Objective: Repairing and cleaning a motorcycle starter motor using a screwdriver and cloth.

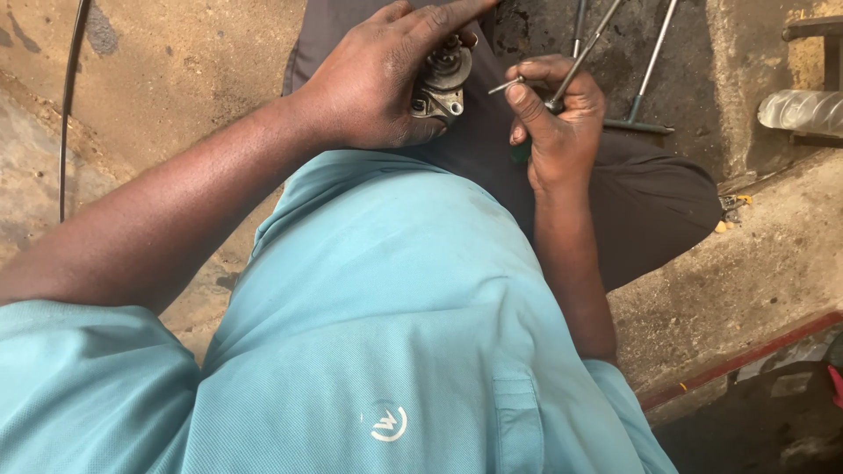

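a rough repair workshop, likely for engines or vehicles, with work done low on the ground. the concrete floor is bare, cracked and stained dark with oil. long metal t-handle tools lie on the greasy patch. a black cable runs across the floor. a grimy metal part and a screwdriver are in use. a clear plastic bottle lies on a concrete ledge.

No packages, signs or screens in view. One marking only: small round white emblem printed on the teal shirt, low on the chest, well below both hands, nearer the camera than either.
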